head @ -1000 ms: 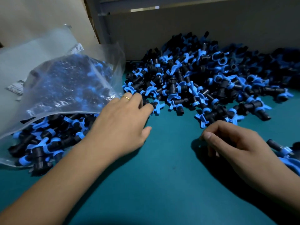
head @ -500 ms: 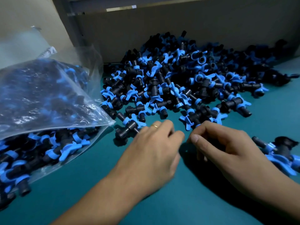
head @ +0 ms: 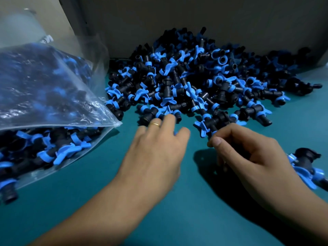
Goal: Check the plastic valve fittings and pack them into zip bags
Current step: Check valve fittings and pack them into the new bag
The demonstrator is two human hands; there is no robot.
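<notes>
- On the teal surface [head: 177, 219], one big pile of fittings [head: 195, 82] — too many to count — lies against a grey wall [head: 195, 20].
- One zip bag [head: 44, 103] at left, mouth open, full of fittings.
- Left hand [head: 156, 157] lies flat, fingers touching the pile's edge.
- Right hand [head: 248, 157] pinches one fitting [head: 211, 125] — two more [head: 308, 167] beside it.

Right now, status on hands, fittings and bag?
Left hand open, reaching pile. Right hand curled, grip unclear. Bag open, part filled. Nothing blocking.
</notes>
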